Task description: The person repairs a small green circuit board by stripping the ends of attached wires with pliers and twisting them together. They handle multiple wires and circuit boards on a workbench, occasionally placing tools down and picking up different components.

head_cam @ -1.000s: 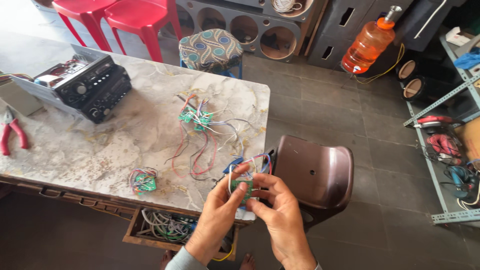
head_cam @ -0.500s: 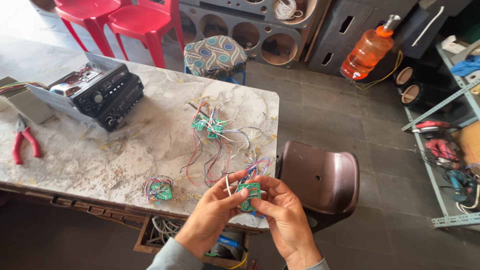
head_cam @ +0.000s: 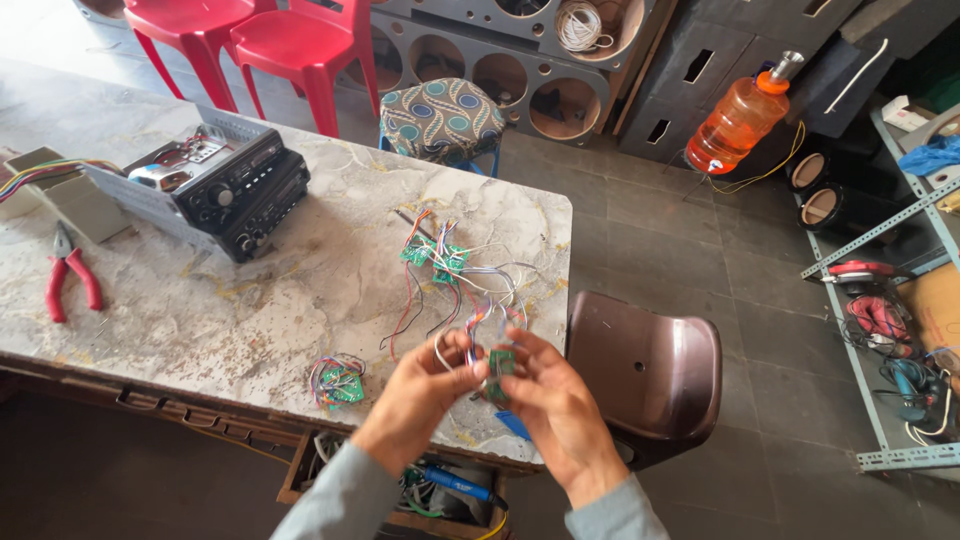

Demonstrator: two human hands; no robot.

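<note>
Hands meet over the near edge of my marble desk (head_cam: 250,300), both working on one small green circuit board (head_cam: 500,362) with a tuft of coloured wires (head_cam: 487,318) rising from its far side. My left hand (head_cam: 425,385) has its fingers (head_cam: 462,352) closed on the board's left edge and on a loop of white wire. My right hand (head_cam: 550,395) has its fingers (head_cam: 520,345) pinched together on the board's right edge. The board sits upright between them, just above the desk.

To do this well, I judge I should hold the board by its edges only, keep the thin wires free of strain where they join it, and tease one wire at a time rather than pulling the bunch.

Beyond my fingers lies a tangle of two more green boards (head_cam: 432,255) with loose wires. To the left of my fingers, near the desk edge, a third wired board (head_cam: 338,382) lies alone. Far left are a car stereo unit (head_cam: 225,190) and red-handled pliers (head_cam: 68,280). Right of my fingers stands a brown chair (head_cam: 645,370).

Compared with half a second ago, my hands grip the same board in much the same way; my view has shifted so the desk shows further left.
</note>
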